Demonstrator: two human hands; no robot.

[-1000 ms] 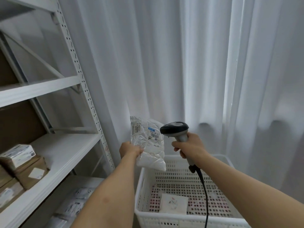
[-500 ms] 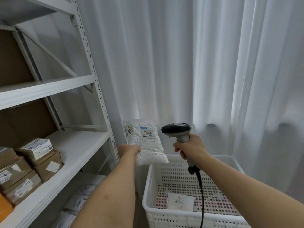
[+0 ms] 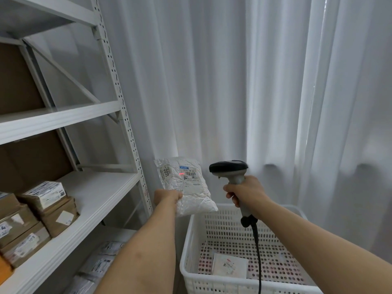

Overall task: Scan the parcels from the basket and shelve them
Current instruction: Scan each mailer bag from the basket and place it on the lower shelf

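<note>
A white parcel (image 3: 186, 187) is pinched at its lower edge by the left grip (image 3: 167, 196); the scanner (image 3: 231, 172) handle is clasped by the right grip (image 3: 246, 193), a red dot cast on the label.

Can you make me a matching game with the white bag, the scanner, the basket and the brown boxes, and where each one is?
Things:
1. white bag
2. scanner
3. basket
4. brown boxes

Places:
A. on the shelf
B. in the left hand
C. low down, under the arms
D. in the right hand

Pairs: 1-B, 2-D, 3-C, 4-A
</note>
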